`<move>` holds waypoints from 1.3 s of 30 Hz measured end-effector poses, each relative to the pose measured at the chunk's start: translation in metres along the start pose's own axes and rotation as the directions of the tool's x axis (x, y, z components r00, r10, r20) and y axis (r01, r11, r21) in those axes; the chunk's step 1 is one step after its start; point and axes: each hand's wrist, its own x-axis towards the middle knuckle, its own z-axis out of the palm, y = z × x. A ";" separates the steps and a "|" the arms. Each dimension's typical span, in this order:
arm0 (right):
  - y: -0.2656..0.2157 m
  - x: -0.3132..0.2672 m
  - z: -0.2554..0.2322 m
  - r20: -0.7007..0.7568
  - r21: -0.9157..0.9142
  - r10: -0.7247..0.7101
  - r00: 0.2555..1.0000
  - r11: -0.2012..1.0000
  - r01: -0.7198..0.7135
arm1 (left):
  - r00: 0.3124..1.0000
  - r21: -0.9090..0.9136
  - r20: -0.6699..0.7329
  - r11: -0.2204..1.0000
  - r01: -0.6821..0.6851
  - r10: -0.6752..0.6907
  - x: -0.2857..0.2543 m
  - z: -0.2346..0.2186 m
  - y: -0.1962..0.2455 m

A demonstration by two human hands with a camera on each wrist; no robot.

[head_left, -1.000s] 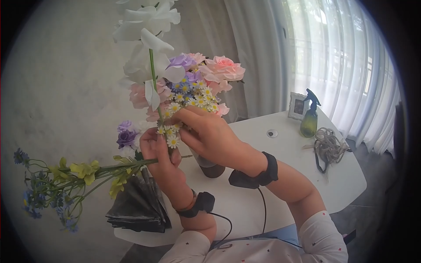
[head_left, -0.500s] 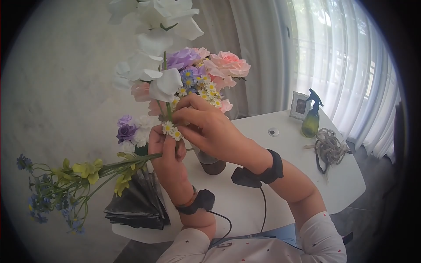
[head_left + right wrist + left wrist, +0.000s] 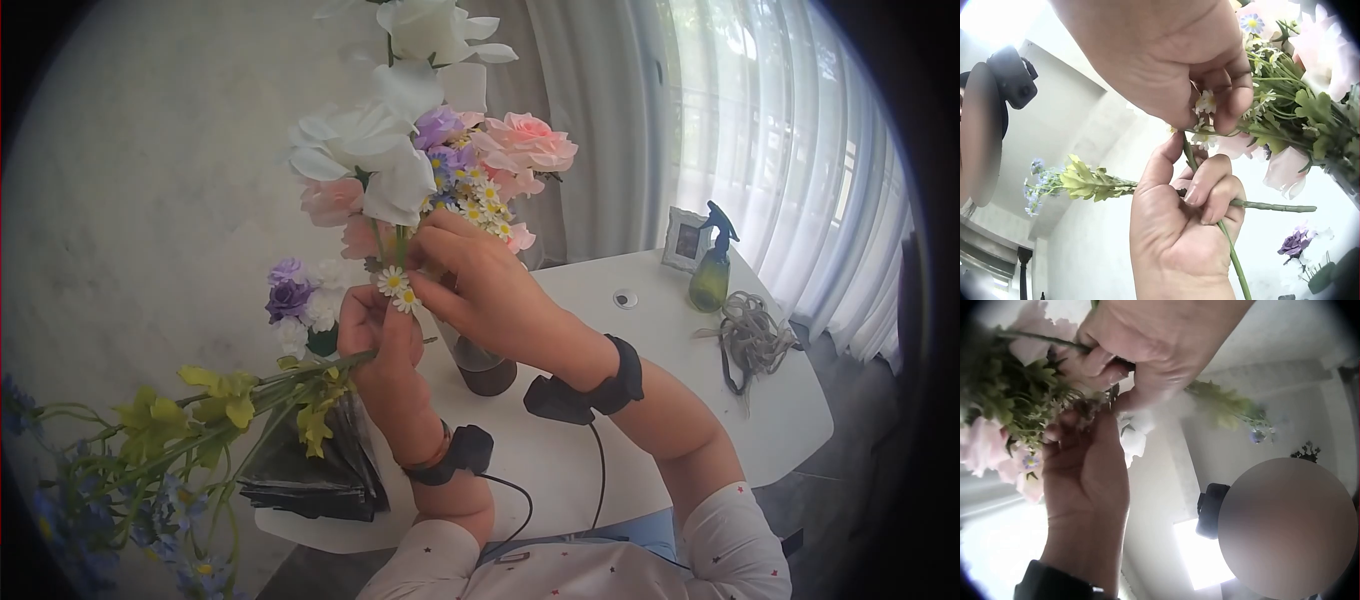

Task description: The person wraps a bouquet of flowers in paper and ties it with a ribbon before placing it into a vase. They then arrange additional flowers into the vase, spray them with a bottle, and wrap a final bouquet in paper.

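Observation:
In the head view my left hand (image 3: 390,375) curls round the stem of a blue flower spray (image 3: 185,500) with yellow-green leaves, which points out to the left. A green stem (image 3: 1233,256) crosses that spray's stem inside the same hand in the right wrist view; tall white flowers (image 3: 365,145) rise above the hands. Just above, my right hand (image 3: 490,285) pinches small white daisies (image 3: 1205,102) between thumb and fingers. Two daisy heads (image 3: 398,288) show between the hands. Behind them stands a bouquet with a pink rose (image 3: 525,145), daisies and purple flowers, its vase (image 3: 487,375) partly hidden.
A black folded stack (image 3: 315,475) lies at the table's left, below purple and white flowers (image 3: 290,300). On the white table (image 3: 590,440) at right are a green spray bottle (image 3: 709,280), a picture frame (image 3: 685,240), a bundle of grey ribbon (image 3: 750,335) and a small round object (image 3: 625,299).
The white flowers have shifted right and turned. The blue spray has swung down and closer to the camera. Both hands stay together, moved slightly right, still holding the stems and daisies.

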 end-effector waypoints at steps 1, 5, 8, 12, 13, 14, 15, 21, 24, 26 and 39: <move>0.002 0.000 0.000 -0.002 0.019 -0.009 1.000 1.000 0.009 | 1.000 0.000 0.000 1.000 0.001 -0.001 0.000 0.000 -0.001; 0.003 -0.001 -0.001 -0.006 0.014 -0.044 0.999 0.999 0.044 | 1.000 0.055 0.007 0.998 0.013 -0.014 0.001 -0.001 -0.003; 0.000 -0.001 -0.003 0.005 -0.013 -0.033 0.999 0.999 0.033 | 1.000 0.082 0.001 0.997 0.008 -0.008 0.004 -0.004 -0.008; 0.001 0.001 -0.005 -0.042 -0.031 0.011 0.999 0.999 -0.013 | 0.997 0.110 0.072 0.994 0.025 -0.033 -0.002 -0.004 -0.001; 0.001 0.002 -0.006 -0.070 -0.030 0.032 0.997 0.999 -0.035 | 0.997 0.111 0.073 0.994 0.025 -0.034 -0.006 -0.002 0.004; 0.000 0.002 -0.008 -0.070 -0.030 0.033 0.997 0.999 -0.036 | 0.995 0.074 0.078 0.996 0.056 -0.062 -0.011 0.003 0.010; -0.003 0.002 -0.011 -0.023 -0.007 0.074 0.997 0.997 -0.074 | 0.992 0.037 0.084 0.996 0.086 -0.089 -0.014 0.006 0.015; -0.013 -0.008 -0.027 -0.015 0.058 -0.040 0.999 0.997 0.041 | 0.991 -0.091 0.113 0.993 0.079 -0.069 -0.019 -0.002 0.027; -0.037 -0.016 -0.055 0.016 0.333 0.064 0.998 0.941 -0.065 | 0.977 -0.052 0.141 0.985 0.166 -0.157 -0.020 -0.001 0.026; -0.040 -0.020 -0.061 0.094 0.568 0.129 0.987 0.807 -0.160 | 0.951 -0.017 0.226 0.975 0.222 -0.213 -0.018 0.000 0.025; -0.033 -0.020 -0.103 -0.412 0.199 0.054 0.910 0.980 0.032 | 0.856 0.446 0.342 0.868 0.216 -0.389 0.010 -0.009 -0.026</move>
